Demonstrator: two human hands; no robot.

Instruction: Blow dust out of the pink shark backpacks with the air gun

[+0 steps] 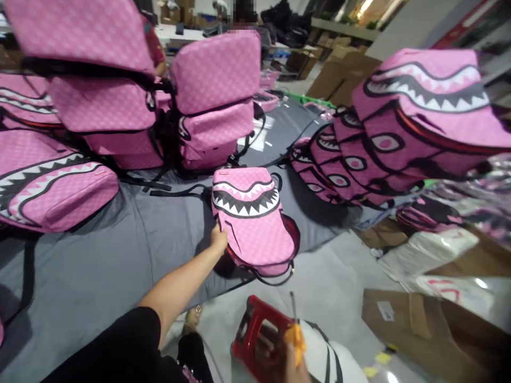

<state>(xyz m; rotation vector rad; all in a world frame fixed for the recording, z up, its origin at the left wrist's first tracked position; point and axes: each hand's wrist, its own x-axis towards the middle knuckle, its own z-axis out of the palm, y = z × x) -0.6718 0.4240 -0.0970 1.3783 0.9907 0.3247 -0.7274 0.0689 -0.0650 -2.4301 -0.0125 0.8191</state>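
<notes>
1. The pink shark-mouth backpack [257, 239] lay at the edge of the grey-covered surface [131, 239], its compartment gaping open — work on it looked unfinished.
2. The left hand [219, 240] pinched the bag's side edge between thumb and fingers.
3. The right hand [296, 367] had its fingers wrapped round an orange-handled tool [294, 340], apart from the bag.
4. Stacked pink backpacks [217, 74] stood around — how many were finished, I could not tell.
</notes>
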